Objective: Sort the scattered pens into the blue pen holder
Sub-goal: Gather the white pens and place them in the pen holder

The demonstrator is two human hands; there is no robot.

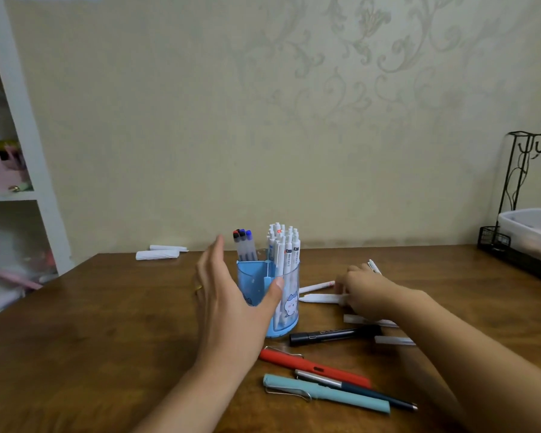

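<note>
The blue pen holder [289, 310] stands mid-table, with several white pens [284, 245] in one compartment and three pens with coloured caps [242, 242] in another. My left hand [228, 307] is open beside its left side, thumb against its front. To the right, my right hand [369, 292] lies over scattered white pens, its fingers closed on one white pen [322, 298]. More white pens [316, 286] [366, 320] [391, 340] lie around it. A black marker [334, 334], a red pen [313, 365], a dark blue and silver pen [356, 389] and a teal pen [325, 393] lie nearer me.
Two rolled white papers [158, 254] lie at the table's far edge by the wall. A black wire rack [512, 245] holding a white tub [528, 226] stands at the far right. A white shelf unit [22, 151] stands left of the table.
</note>
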